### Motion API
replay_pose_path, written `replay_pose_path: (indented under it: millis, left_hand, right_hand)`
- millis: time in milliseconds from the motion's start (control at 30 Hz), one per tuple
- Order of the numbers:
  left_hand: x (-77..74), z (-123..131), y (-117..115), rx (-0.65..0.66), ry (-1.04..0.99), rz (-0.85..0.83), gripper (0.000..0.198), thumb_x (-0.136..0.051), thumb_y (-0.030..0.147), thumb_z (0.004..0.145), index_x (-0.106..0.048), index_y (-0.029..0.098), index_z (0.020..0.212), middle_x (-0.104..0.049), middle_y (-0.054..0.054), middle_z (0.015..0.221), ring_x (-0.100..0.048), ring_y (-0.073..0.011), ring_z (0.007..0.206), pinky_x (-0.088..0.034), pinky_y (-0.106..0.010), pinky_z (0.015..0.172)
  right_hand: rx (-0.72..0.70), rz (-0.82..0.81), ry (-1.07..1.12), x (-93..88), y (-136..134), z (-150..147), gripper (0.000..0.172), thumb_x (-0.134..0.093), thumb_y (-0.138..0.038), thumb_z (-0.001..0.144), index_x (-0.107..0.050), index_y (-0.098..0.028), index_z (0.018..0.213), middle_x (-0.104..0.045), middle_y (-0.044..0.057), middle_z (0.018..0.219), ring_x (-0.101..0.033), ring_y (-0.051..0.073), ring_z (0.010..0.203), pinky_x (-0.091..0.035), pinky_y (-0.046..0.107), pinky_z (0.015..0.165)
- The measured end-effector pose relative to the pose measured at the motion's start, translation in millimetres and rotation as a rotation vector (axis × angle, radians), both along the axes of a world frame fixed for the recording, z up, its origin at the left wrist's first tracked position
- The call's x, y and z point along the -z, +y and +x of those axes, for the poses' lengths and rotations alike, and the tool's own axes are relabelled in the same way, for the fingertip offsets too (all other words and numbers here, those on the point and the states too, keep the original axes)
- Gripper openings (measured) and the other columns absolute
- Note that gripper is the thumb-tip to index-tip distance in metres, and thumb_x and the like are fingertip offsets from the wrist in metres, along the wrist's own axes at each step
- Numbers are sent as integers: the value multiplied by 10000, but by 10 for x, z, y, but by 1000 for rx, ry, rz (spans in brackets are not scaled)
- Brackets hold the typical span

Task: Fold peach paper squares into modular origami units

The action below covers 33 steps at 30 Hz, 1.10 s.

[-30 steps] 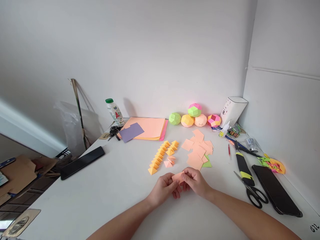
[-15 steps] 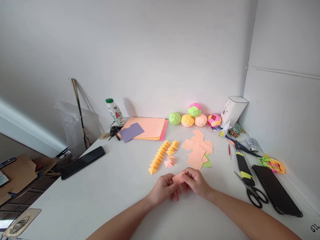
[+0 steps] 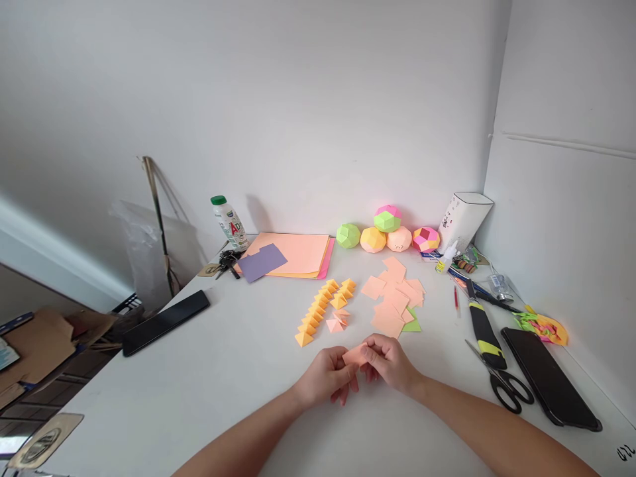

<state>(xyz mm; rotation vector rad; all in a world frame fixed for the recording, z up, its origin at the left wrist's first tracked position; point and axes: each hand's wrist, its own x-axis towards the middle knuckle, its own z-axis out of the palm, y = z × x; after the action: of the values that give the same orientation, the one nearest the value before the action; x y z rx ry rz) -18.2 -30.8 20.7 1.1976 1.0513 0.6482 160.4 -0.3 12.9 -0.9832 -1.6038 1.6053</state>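
Between my two hands is a small piece of peach paper (image 3: 354, 355), its lower part covered by my fingers. My left hand (image 3: 325, 379) pinches the left side of it, thumb on top. On the other side my right hand (image 3: 390, 363) grips it between thumb and fingers. Just beyond them stands a row of folded orange paper pieces (image 3: 313, 313), with a few folded peach pieces (image 3: 338, 322) beside it. Loose peach paper squares (image 3: 390, 318) lie overlapping past my right hand, over a green sheet (image 3: 413, 323).
Several paper balls (image 3: 372, 240) sit against the wall. At right lie scissors (image 3: 507, 387), a box cutter (image 3: 484, 334), a glue bottle (image 3: 446, 257) and a phone (image 3: 551, 377). Leftward are a black remote-like slab (image 3: 166, 322), stacked coloured sheets (image 3: 303, 248) and a bottle (image 3: 229, 224).
The lower fingers of my left hand have shifted slightly beneath the peach paper. Both hands keep their hold, and the things on the table stay put.
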Motion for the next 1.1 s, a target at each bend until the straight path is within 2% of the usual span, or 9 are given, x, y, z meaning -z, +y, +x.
replay_pose_path:
  millis: [300, 567, 800, 1100]
  left_hand:
    - [-63, 9, 2, -7, 17, -19, 198, -551, 335, 770, -455, 171, 713, -612, 25, 541, -457, -60, 328, -299, -171, 329]
    - [20, 8, 9, -50, -69, -13, 277, -568, 423, 781, -487, 161, 739, -613, 18, 549, -475, -68, 335, -331, -188, 347]
    - [2, 22, 16, -59, -82, -4, 323, -568, 466, 778, -476, 163, 714, -608, 18, 533, -487, -74, 332, -333, -187, 343]
    - [35, 8, -6, -61, -91, -1, 317, -563, 455, 788, -472, 163, 703, -618, 7, 553, -509, -79, 349, -348, -186, 345]
  right_hand:
    - [-12, -9, -9, -6, 12, -2, 302, -526, -454, 849, -531, -170, 745, -592, -9, 603, -545, 114, 483, -419, 224, 450]
    - [-159, -94, 3, -40, 67, 31, 239, -613, -390, 798, -516, -172, 813, -627, 6, 727, -576, 126, 595, -433, 238, 543]
    - [-139, -87, -54, 1, 88, 36, 265, -589, -402, 816, -500, -169, 727, -623, -6, 610, -568, 123, 533, -416, 222, 485]
    - [-115, -69, -46, -16, 67, 13, 280, -578, -412, 823, -484, -175, 708, -643, 1, 591, -566, 122, 494, -408, 219, 455]
